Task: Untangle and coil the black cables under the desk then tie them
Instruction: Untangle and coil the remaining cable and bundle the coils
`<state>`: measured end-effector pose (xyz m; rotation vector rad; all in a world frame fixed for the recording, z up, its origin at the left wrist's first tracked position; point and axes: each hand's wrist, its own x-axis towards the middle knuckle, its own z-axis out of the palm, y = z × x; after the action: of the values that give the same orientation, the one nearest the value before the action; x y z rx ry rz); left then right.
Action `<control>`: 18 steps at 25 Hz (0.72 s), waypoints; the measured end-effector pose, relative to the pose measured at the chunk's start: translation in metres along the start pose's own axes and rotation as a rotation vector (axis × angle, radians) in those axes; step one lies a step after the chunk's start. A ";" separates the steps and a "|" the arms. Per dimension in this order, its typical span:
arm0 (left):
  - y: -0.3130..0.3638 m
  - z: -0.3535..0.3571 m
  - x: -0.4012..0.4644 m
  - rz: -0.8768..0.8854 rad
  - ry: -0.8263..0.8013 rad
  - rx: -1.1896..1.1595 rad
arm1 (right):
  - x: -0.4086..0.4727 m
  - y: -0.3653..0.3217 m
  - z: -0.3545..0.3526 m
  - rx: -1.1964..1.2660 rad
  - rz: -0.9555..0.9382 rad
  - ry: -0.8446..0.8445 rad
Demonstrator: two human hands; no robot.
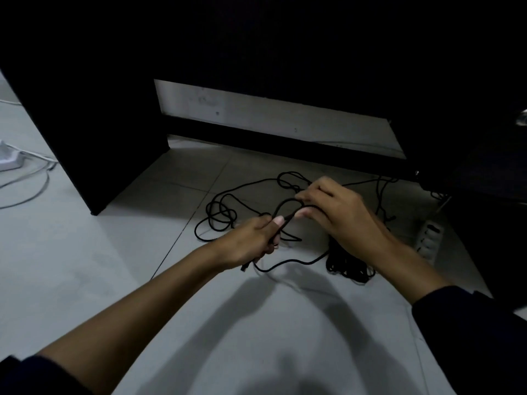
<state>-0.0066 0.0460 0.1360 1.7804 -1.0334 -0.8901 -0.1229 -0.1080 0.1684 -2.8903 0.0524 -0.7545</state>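
Under a dark desk (94,115), your 2 hands work a thin black cable (288,202) above the pale tiled floor (85,252). Your left hand (251,243) is curled around the cable, thumb pressed along it, with 1 short end sticking out below the fist. Your right hand (339,215) pinches the same cable between thumb and fingertips, so that 1 small loop arches between the hands.

The rest of the cable lies on the floor: loose, overlapping loops (219,215) to the left just behind your left hand, more strands trailing back toward the desk's rear, and 1 denser black bundle (348,263) below your right wrist. Whether these are 1 cable or several cannot be told in this light.

The cable looks light, limp and thin. It should bend wherever you let it, hold no shape of its own, and snag on its own loops if you pull fast. Take it near the free end, as your left hand does, and feed slack through the right hand's pinch.

Also in view: 1 white power strip (430,238) on the right, and 1 white power strip (10,159) with pale cords (34,192) at far left.
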 end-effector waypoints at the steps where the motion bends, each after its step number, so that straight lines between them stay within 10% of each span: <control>1: 0.001 -0.002 0.000 0.020 0.005 0.025 | 0.001 0.001 0.001 0.036 0.045 -0.008; 11: -0.002 0.007 -0.005 0.034 -0.019 -0.048 | 0.005 0.004 0.005 0.708 0.549 -0.085; 18: -0.007 0.012 0.001 0.108 0.107 0.073 | 0.002 -0.004 0.011 0.757 0.689 -0.228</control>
<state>-0.0146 0.0427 0.1250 1.7943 -1.0939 -0.6909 -0.1159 -0.1030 0.1600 -2.0047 0.5635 -0.2269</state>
